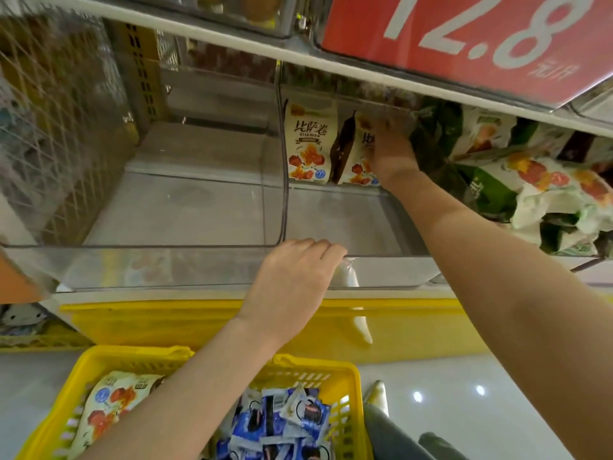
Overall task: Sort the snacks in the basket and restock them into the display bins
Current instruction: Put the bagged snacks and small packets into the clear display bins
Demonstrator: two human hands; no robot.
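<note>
While my left hand (293, 277) curls over the rim of the display bin (149, 250), my right hand (391, 151), grip unclear, stands a pizza-roll packet (352, 162) at its back; next I'd fetch another from the basket (109, 355).

The left hand (295, 277) and the right hand (391, 151) are bare. So are the left forearm (185, 403) and the right forearm (491, 254), uncovered from wrist to the picture's edge. Low on the right shows a grey trouser leg (388, 433) of plain cloth. A pale, cream-coloured shoe tip (377, 395) lies just ahead of it, and a dark rounded shape (438, 443), too blurred to tell, lies beside it.
</note>
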